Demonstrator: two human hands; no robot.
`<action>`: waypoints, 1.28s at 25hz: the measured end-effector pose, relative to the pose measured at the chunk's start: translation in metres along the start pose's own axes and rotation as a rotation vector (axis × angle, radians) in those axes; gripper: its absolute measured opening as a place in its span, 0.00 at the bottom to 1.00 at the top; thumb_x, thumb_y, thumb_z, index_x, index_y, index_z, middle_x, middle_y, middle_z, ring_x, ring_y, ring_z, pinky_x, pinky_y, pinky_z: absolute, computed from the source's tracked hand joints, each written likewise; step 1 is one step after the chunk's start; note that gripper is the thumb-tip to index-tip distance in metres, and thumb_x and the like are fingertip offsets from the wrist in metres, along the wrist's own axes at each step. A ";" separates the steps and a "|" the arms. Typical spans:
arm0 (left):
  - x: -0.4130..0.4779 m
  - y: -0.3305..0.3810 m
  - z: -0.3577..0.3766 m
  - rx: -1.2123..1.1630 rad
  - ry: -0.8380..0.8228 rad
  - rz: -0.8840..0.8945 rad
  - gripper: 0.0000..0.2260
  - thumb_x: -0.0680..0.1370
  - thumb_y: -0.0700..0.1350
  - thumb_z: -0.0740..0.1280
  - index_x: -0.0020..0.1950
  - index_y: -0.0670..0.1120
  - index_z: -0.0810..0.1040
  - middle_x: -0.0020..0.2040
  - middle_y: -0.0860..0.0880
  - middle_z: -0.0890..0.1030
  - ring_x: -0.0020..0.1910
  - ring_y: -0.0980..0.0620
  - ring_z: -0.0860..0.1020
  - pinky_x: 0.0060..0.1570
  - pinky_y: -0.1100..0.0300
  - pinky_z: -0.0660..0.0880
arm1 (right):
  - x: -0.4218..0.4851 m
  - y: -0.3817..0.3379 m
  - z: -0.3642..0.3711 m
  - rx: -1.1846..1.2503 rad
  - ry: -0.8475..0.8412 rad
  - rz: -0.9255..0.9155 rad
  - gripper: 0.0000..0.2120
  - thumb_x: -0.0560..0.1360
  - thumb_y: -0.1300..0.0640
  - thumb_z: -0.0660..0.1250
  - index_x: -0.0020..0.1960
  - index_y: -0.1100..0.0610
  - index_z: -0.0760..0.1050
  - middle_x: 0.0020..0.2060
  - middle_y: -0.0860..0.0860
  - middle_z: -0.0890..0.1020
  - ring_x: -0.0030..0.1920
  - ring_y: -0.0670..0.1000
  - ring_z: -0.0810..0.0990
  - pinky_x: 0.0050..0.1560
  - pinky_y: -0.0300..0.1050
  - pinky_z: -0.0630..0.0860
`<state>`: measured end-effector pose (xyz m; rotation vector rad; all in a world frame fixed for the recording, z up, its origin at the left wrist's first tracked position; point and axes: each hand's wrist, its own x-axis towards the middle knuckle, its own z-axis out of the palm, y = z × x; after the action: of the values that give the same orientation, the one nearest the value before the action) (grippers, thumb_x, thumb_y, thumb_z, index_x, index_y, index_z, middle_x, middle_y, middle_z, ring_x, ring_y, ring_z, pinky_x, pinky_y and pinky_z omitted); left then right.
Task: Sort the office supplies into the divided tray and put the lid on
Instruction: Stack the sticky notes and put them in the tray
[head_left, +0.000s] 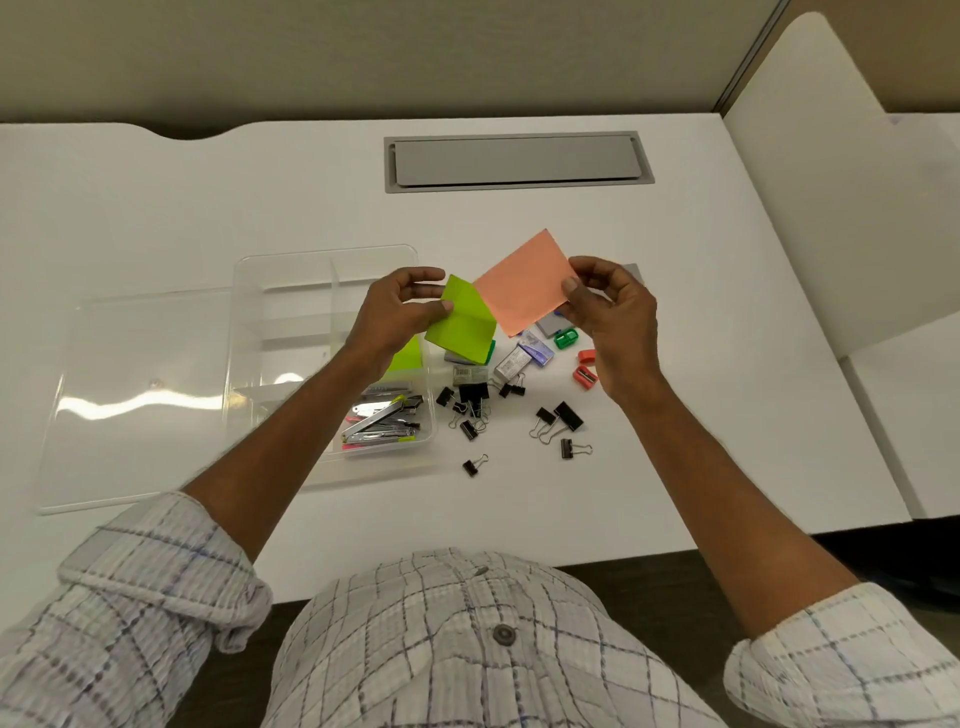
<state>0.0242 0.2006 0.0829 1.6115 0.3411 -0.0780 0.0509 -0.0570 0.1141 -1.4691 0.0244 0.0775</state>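
Observation:
My left hand (400, 312) pinches a green sticky-note pad (462, 327) above the right edge of the clear divided tray (244, 332). My right hand (610, 317) pinches an orange sticky-note pad (524, 283), held in the air beside the green one. The tray's near right compartment holds staplers and highlighters (382, 418). A second green pad (408, 356) lies in the compartment behind them, partly hidden by my left wrist. The clear lid (135, 400) lies flat on the desk, left of the tray.
Several black binder clips (558, 418) are scattered on the white desk right of the tray. Staple boxes (514, 361), a green sharpener (566, 339) and two red sharpeners (585, 375) lie behind them. A grey cable hatch (517, 161) sits at the back.

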 end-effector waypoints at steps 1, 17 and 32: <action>0.000 0.000 0.000 -0.015 -0.002 -0.013 0.17 0.73 0.38 0.75 0.61 0.47 0.81 0.51 0.49 0.84 0.47 0.55 0.82 0.41 0.63 0.76 | -0.001 -0.003 0.004 -0.082 0.017 -0.080 0.10 0.77 0.64 0.70 0.58 0.63 0.79 0.50 0.51 0.84 0.52 0.49 0.84 0.55 0.47 0.83; -0.009 0.004 -0.001 -0.349 -0.081 -0.160 0.18 0.73 0.34 0.74 0.62 0.44 0.82 0.53 0.51 0.85 0.49 0.53 0.83 0.44 0.62 0.80 | -0.042 0.049 0.049 -0.726 -0.277 -0.628 0.03 0.76 0.64 0.71 0.49 0.60 0.82 0.49 0.54 0.82 0.56 0.50 0.79 0.55 0.42 0.76; -0.014 0.013 -0.066 0.028 -0.085 0.030 0.17 0.75 0.34 0.72 0.63 0.45 0.80 0.53 0.46 0.85 0.50 0.55 0.82 0.48 0.64 0.78 | -0.006 0.028 0.103 -0.385 -0.202 0.057 0.09 0.76 0.63 0.72 0.56 0.61 0.82 0.44 0.52 0.85 0.44 0.50 0.84 0.46 0.45 0.84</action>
<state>0.0039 0.2632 0.1044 1.6352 0.2510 -0.1279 0.0399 0.0483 0.0968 -1.8383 -0.1194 0.2895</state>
